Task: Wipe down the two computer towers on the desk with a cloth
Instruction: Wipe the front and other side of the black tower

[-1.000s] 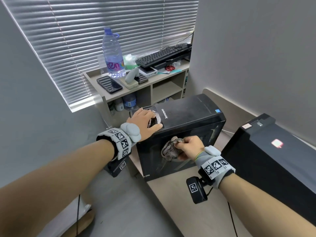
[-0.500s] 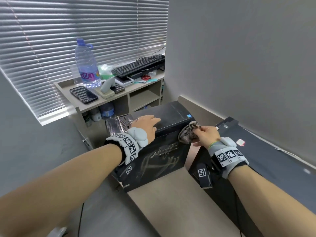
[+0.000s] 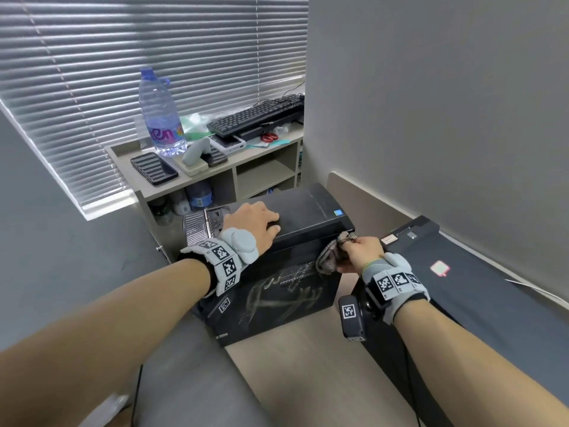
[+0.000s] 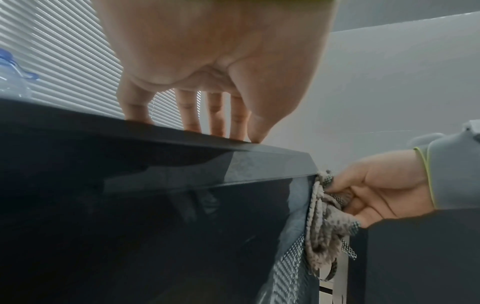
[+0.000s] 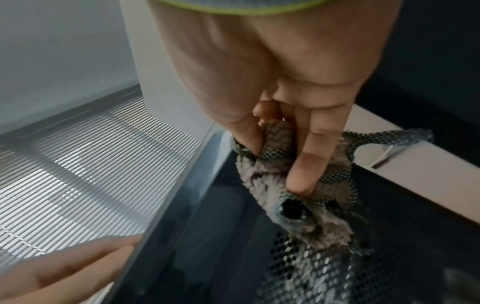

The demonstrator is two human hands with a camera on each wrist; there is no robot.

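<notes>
A black computer tower (image 3: 308, 211) stands on the desk's left end, its side panel (image 3: 277, 297) smeared with dust streaks. My left hand (image 3: 255, 223) rests flat on its top, fingers straight (image 4: 192, 115). My right hand (image 3: 360, 251) grips a bunched grey cloth (image 3: 331, 257) and holds it against the upper right corner of the tower's side panel (image 4: 322, 216), by the mesh vent (image 5: 311, 267). A second black tower (image 3: 492, 297) lies to the right along the wall, under my right forearm.
The beige desk (image 3: 308, 365) runs toward me between the towers. Behind stands a low shelf (image 3: 197, 177) with a large water bottle (image 3: 160, 118), a keyboard (image 3: 255, 115), a phone and small items. Window blinds fill the left; a grey wall (image 3: 431, 118) rises on the right.
My right hand carried the cloth from the middle of the side panel up to its upper right corner. My left hand slid along the top, from the grille end toward the middle.
</notes>
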